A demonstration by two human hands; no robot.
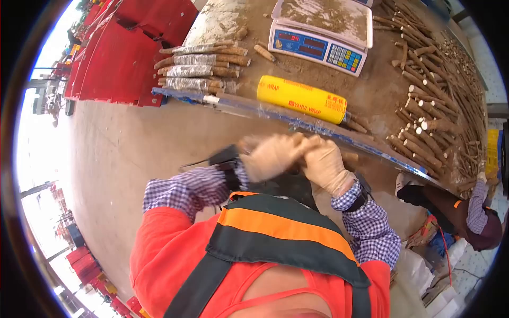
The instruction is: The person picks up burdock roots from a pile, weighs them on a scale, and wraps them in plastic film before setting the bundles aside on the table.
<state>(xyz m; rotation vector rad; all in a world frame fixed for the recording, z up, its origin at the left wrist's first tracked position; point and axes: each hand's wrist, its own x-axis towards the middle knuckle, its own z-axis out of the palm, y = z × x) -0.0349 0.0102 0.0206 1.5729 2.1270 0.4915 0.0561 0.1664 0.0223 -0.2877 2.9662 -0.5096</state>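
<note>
Both gloved hands meet in front of the chest, just below the table's edge. My left hand (273,156) is blurred by motion, its fingers curled; a brownish root end shows beside it. My right hand (324,161) is closed around a brown root (350,157), whose end sticks out to the right. Beyond the hands a yellow roll of wrap (302,99) lies on the table. Wrapped root bundles (196,70) lie at the table's left end. A scale (319,40) with a dirty tray stands behind the roll.
Loose roots (424,116) are piled on the table's right side. Its blue metal edge (318,127) runs across in front of me. Red crates (119,58) stand at the left. Another person (466,209) is at the far right beside the pile.
</note>
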